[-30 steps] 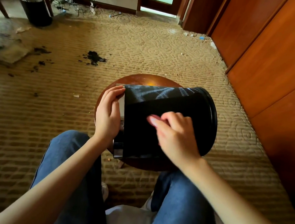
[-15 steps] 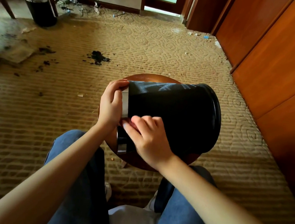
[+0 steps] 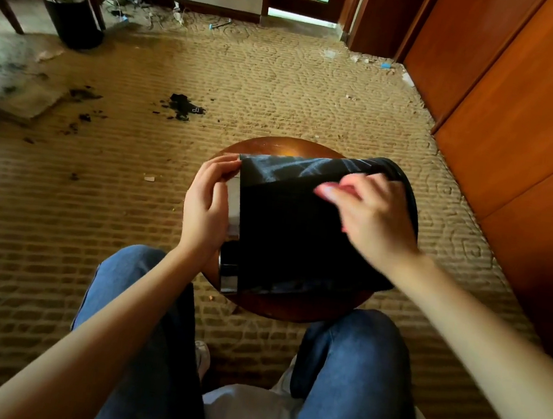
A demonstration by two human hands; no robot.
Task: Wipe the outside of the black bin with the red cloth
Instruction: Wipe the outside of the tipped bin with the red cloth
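The black bin [image 3: 286, 231] lies on its side on a round wooden stool [image 3: 285, 148], its silver rim band pointing left and its base to the right. My left hand [image 3: 206, 208] grips the bin at that silver rim end. My right hand [image 3: 370, 216] presses on the bin's upper right side, near the base. Only a small pink-red edge of the red cloth [image 3: 327, 190] shows under its fingers; the rest is hidden by the hand.
A second black bin [image 3: 71, 15] stands at the far left by wooden chair legs. Dark debris [image 3: 183, 107] and scraps lie on the patterned carpet. Wooden wardrobe panels [image 3: 520, 116] run along the right. My knees in blue jeans flank the stool.
My right hand with the cloth has swept from the bin's left rim end across to its upper right side. The left hand has stayed at the rim.
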